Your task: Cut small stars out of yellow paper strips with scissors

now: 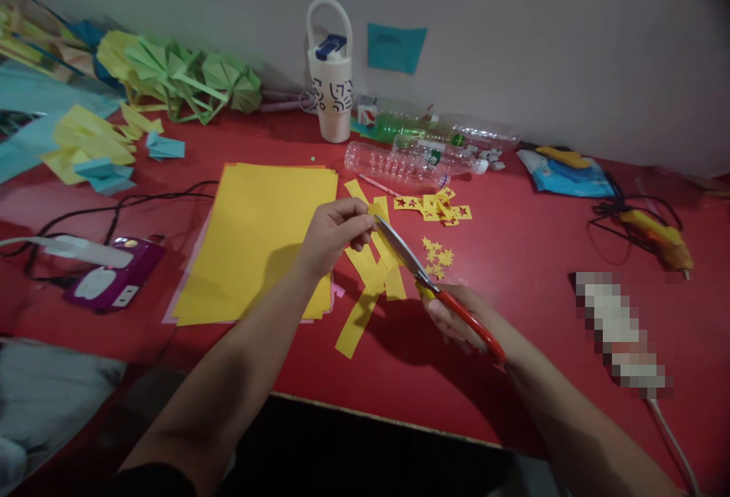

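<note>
The right hand (484, 308) is closed around the red handles of the scissors (466, 318), forearm reaching in from the lower right. The left hand (335, 237) pinches yellow paper (372, 210) at the blade tips, wrist raised beside the yellow sheets (256, 239). Dark marks on the white cup (334, 94) are unreadable; the bottle (439, 156) label is too small.

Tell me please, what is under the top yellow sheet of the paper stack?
Under the top yellow sheet, edges of orange paper and pink paper can be seen. Their middles, and anything beneath them, are covered.
</note>
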`<state>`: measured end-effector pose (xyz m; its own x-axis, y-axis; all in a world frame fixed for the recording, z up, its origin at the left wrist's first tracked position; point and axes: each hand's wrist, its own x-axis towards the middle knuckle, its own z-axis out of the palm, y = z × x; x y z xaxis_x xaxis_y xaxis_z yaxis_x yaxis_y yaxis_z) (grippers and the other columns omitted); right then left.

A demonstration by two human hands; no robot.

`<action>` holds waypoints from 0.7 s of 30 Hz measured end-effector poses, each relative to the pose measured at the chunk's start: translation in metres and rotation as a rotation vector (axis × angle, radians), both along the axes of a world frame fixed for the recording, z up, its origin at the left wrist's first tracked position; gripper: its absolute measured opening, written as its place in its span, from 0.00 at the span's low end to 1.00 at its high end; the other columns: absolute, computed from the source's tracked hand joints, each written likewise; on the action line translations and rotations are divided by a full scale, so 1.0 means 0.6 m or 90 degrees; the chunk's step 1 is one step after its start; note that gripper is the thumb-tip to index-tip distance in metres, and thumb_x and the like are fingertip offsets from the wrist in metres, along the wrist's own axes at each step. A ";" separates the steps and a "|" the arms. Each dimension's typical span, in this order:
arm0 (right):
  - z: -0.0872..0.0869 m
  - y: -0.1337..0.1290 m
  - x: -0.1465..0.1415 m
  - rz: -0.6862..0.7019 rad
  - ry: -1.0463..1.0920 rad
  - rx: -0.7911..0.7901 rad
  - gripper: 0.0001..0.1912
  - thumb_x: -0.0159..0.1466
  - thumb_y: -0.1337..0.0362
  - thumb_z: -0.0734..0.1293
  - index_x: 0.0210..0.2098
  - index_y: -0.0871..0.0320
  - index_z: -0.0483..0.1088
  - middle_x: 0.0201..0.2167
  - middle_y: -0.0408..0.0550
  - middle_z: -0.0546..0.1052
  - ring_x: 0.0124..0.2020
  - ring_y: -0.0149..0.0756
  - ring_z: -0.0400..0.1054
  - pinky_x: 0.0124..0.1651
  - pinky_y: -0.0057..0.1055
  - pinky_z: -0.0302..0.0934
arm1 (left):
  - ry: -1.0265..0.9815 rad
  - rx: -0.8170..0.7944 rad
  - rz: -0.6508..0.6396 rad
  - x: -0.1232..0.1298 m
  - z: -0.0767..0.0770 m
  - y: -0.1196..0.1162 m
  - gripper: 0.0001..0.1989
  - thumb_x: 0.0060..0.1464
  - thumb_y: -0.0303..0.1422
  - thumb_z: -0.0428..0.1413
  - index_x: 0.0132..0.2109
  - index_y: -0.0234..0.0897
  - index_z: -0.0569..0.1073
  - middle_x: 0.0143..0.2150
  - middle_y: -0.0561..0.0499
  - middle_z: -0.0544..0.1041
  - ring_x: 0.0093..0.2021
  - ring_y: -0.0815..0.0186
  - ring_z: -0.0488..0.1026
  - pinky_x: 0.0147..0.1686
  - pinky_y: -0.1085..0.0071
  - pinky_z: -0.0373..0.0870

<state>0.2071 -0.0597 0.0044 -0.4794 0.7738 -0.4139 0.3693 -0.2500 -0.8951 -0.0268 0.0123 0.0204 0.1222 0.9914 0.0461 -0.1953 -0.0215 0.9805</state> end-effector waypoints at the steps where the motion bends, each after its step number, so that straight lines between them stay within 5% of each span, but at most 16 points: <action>1: 0.000 0.000 0.000 -0.002 -0.001 0.000 0.27 0.60 0.36 0.63 0.25 0.53 0.56 0.12 0.31 0.57 0.09 0.22 0.50 0.13 0.24 0.53 | -0.002 0.000 0.000 0.000 0.000 0.000 0.05 0.41 0.31 0.59 0.22 0.36 0.73 0.17 0.56 0.71 0.17 0.77 0.67 0.16 0.80 0.64; 7: -0.013 0.000 -0.002 -0.020 -0.011 0.023 0.32 0.54 0.29 0.61 0.24 0.52 0.56 0.09 0.30 0.55 0.07 0.22 0.47 0.11 0.25 0.51 | -0.011 -0.006 0.000 0.002 -0.002 0.002 0.05 0.41 0.31 0.60 0.22 0.36 0.73 0.18 0.56 0.72 0.17 0.76 0.67 0.16 0.80 0.63; 21: 0.003 0.003 -0.005 -0.005 0.002 0.004 0.30 0.58 0.33 0.63 0.25 0.54 0.56 0.14 0.32 0.58 0.11 0.22 0.51 0.15 0.24 0.53 | -0.017 0.030 0.021 0.003 -0.003 0.002 0.05 0.41 0.31 0.61 0.24 0.36 0.71 0.17 0.58 0.70 0.17 0.77 0.66 0.17 0.80 0.66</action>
